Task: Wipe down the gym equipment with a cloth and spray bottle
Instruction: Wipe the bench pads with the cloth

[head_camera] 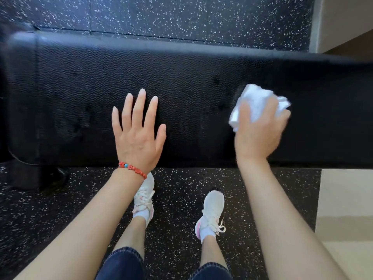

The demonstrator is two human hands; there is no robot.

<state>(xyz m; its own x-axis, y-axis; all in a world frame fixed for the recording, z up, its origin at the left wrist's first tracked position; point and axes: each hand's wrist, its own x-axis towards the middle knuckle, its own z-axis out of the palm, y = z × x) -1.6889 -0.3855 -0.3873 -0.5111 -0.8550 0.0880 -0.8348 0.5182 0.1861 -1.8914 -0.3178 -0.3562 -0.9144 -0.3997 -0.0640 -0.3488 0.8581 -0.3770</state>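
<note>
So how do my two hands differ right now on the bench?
The left hand lies flat with fingers straight and spread, holding nothing; the right hand grips a bunched white cloth. The left wrist wears a red bead bracelet; the right wrist is bare. Both are over the black padded bench.

A long black padded bench runs across the view from left to right, its top covered in pebbled, leather-like upholstery with a few darker damp-looking patches towards its left part. It stands on speckled black rubber flooring. On the right part of the pad lies a crumpled white cloth, bunched into folds and pressed against the upholstery; its edges look blurred. No spray bottle shows
</note>
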